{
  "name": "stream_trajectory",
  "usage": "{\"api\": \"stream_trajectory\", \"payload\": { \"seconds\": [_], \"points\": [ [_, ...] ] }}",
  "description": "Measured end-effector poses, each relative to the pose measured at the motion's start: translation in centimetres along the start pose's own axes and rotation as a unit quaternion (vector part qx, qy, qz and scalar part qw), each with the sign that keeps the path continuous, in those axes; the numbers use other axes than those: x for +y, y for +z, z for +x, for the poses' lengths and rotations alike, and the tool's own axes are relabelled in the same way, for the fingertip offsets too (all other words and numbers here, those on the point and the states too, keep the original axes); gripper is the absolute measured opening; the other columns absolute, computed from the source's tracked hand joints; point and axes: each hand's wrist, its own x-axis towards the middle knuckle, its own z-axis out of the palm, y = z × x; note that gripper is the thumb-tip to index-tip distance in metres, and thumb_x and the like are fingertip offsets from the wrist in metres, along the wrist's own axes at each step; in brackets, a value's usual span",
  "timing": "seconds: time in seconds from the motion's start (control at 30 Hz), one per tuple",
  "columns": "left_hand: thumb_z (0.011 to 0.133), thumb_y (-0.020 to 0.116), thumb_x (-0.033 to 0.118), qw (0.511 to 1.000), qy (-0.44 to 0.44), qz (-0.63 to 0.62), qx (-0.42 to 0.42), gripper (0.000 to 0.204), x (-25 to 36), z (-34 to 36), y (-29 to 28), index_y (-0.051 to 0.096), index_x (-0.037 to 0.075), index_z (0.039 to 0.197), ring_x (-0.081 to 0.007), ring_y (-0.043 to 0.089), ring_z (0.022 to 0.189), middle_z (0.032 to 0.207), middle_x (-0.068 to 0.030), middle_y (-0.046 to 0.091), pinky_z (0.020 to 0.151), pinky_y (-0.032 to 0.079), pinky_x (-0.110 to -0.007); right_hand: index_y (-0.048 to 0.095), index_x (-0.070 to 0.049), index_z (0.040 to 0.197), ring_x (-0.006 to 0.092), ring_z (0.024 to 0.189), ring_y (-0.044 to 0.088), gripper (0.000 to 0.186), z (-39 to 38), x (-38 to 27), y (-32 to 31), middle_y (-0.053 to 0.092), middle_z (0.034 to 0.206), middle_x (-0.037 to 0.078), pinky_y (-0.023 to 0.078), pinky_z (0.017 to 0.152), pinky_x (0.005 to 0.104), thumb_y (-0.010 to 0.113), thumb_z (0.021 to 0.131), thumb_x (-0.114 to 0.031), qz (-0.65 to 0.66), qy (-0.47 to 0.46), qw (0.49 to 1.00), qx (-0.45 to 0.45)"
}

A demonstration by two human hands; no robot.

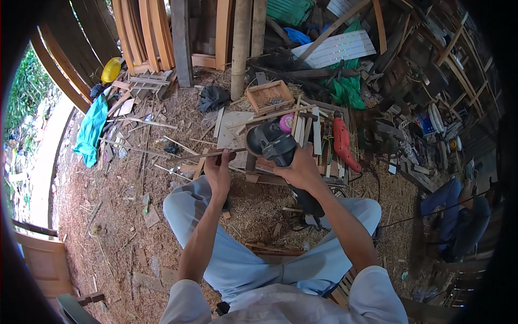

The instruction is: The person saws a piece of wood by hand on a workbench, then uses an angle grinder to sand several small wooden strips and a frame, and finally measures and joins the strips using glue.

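My left hand (pixel 217 174) is closed around a thin wooden strip (pixel 189 157), which lies nearly level and points left. The strip's right end reaches the round edge of a black power sander (pixel 277 146). Gripping the sander's body from the right is my right hand (pixel 303 170); its fingertips are partly hidden. Both hands are above my spread knees, at the near edge of a low wooden work box (pixel 264 179). On that box a hammer (pixel 308 127), a pink round object (pixel 286 123) and several wood offcuts lie beside the sander.
A red power drill (pixel 343 143) lies right of the sander, its cable trailing nearby. Beyond stands a small wooden tray (pixel 271 98). Shavings and sticks cover the floor (pixel 118 216). Wooden frames (pixel 156 38) lean at the back left. Another person's leg (pixel 442 208) shows at the right.
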Motion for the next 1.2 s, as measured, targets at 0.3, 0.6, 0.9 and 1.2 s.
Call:
{"api": "stream_trajectory", "payload": {
  "seconds": [0.3, 0.6, 0.9, 1.2],
  "points": [
    [0.093, 0.061, 0.017, 0.997, -0.027, -0.073, -0.001, 0.024, -1.6, 0.0, -0.8, 0.057, -0.007, 0.095, -0.0172, 0.067, 0.081, 0.085, -0.0109, 0.066, 0.076, 0.053, -0.028, 0.049, 0.0, 0.12, 0.043, 0.101, 0.058, 0.073, 0.8, 1.4, 0.3, 0.057, 0.11, 0.029, 0.048, 0.086, 0.0458, 0.076, 0.06, -0.032, -0.145, 0.052, 0.988, 0.007],
    [0.092, 0.062, 0.017, 0.996, -0.044, -0.072, -0.001, 0.026, -2.6, 0.4, -1.0, 0.056, -0.008, 0.096, -0.018, 0.067, 0.081, 0.085, -0.0129, 0.066, 0.076, 0.054, -0.029, 0.047, 0.004, 0.12, 0.0431, 0.095, 0.062, 0.074, 0.9, 3.9, -1.9, 0.064, 0.099, 0.027, 0.049, 0.083, 0.0459, 0.076, 0.061, -0.031, -0.118, 0.114, 0.986, 0.023],
    [0.092, 0.061, 0.013, 0.989, -0.076, -0.128, -0.007, 0.024, -3.8, 0.8, -1.3, 0.056, -0.01, 0.096, -0.02, 0.066, 0.082, 0.09, -0.0144, 0.065, 0.08, 0.056, -0.032, 0.047, 0.0, 0.121, 0.0446, 0.09, 0.062, 0.075, 0.8, 1.8, 1.8, 0.062, 0.103, 0.024, 0.05, 0.081, 0.0447, 0.076, 0.059, -0.03, -0.067, -0.082, 0.993, 0.061],
    [0.09, 0.065, 0.02, 0.985, -0.096, -0.145, -0.002, 0.03, -4.7, 1.3, -1.8, 0.054, -0.007, 0.098, -0.0246, 0.065, 0.087, 0.092, -0.0155, 0.062, 0.085, 0.055, -0.036, 0.044, 0.008, 0.114, 0.0437, 0.083, 0.064, 0.071, 0.8, 3.8, -1.5, 0.065, 0.087, 0.027, 0.053, 0.073, 0.0465, 0.075, 0.062, -0.029, -0.167, 0.105, 0.98, 0.024]
  ]
}}
